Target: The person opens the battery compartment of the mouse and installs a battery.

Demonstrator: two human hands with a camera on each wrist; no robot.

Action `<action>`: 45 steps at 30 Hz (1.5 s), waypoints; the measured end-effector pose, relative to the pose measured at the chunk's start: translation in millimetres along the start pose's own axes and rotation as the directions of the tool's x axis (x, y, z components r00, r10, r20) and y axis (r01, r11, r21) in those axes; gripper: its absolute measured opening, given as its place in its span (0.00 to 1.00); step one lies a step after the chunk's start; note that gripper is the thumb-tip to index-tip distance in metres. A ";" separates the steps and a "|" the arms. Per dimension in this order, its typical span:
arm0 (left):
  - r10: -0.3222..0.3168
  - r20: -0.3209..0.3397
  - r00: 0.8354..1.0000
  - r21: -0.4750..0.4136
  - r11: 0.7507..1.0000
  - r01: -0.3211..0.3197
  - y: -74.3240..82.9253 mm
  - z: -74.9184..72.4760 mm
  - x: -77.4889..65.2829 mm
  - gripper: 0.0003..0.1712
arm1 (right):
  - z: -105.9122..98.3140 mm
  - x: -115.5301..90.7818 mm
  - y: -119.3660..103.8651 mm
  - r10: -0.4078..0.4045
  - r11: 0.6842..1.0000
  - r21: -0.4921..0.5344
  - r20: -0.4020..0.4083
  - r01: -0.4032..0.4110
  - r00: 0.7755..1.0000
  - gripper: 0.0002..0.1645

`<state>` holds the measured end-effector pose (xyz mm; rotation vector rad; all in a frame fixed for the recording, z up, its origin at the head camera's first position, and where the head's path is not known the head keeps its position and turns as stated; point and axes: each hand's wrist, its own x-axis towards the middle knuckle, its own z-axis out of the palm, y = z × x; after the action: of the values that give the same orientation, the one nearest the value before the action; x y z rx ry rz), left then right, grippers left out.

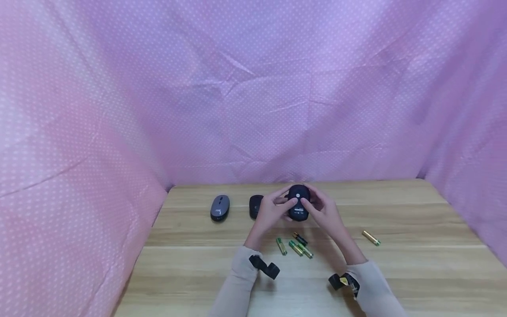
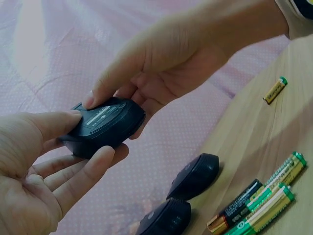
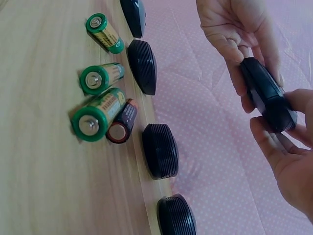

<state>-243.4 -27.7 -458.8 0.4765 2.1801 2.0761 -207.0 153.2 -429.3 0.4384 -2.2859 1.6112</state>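
Observation:
A black computer mouse (image 1: 299, 211) is held between both hands above the back of the table, its underside with a printed label turned up. The left hand (image 1: 271, 209) pinches one side, its thumb on the underside and its fingers beneath. On the other side the right hand (image 1: 325, 212) grips it likewise, thumb close to the left one. The left wrist view shows the label on the mouse (image 2: 105, 120) tilted between the thumbs. Behind the left hand, another black mouse (image 1: 255, 206) is partly hidden.
A grey mouse (image 1: 220, 208) lies at the back left. In front of the hands are several green-and-gold batteries (image 1: 281, 246) and a black battery (image 1: 299, 239). One more battery (image 1: 371, 237) lies at the right. The right wrist view shows further black mice (image 3: 160, 151) along the table's far edge.

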 end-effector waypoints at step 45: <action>0.007 0.022 1.000 -0.004 1.000 -0.006 -3.6 8.0 -0.4 0.29 | -11.0 1.5 2.4 -0.013 0.996 0.089 -0.027 0.016 1.000 0.24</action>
<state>-241.4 -20.2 -463.0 0.5046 2.1645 2.0679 -208.5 164.3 -427.2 0.4515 -2.1934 1.7068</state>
